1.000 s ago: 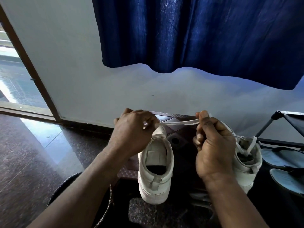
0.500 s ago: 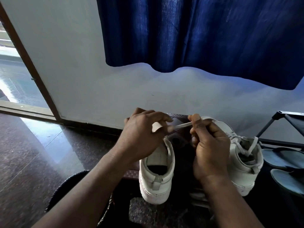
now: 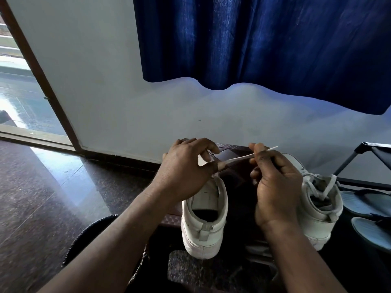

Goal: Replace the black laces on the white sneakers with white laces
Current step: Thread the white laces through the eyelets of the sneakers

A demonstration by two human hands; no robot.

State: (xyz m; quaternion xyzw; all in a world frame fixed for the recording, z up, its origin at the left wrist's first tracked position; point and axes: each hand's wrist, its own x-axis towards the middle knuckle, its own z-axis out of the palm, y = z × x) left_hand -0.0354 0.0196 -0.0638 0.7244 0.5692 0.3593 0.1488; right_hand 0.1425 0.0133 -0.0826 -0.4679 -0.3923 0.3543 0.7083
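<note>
At the far left a brown-framed doorway point(image 3: 42, 77) stood open onto bright tiles, and the polished dark floor point(image 3: 42, 197) caught its glare. Beside the person's left forearm, low down, was a dark rounded thing point(image 3: 91, 229) I could not make out.

The left hand point(image 3: 186, 168) hovered over the front of the left sneaker point(image 3: 204, 220), fingers curled and pinching the white lace point(image 3: 239, 159) where it came up from the shoe. That sneaker stood heel toward the person at the near edge of the dark brown worktop point(image 3: 169, 218), its opening showing. The lace ran in a flat, taut strip up and to the right across the gap between the hands.

The right hand point(image 3: 275, 187) gripped the lace's other end between thumb and forefinger, the remaining fingers folded in, with the tip poking out past the knuckles. Just behind and right of it, toward the worktop's right edge, sat the right sneaker point(image 3: 317, 208), white laces already through it and a loose end lying over its collar.

Farther right, a black rack point(image 3: 359, 151) held grey sandals point(image 3: 364, 204). A deep blue curtain point(image 3: 264, 39) hung on the pale wall point(image 3: 105, 81) above.
</note>
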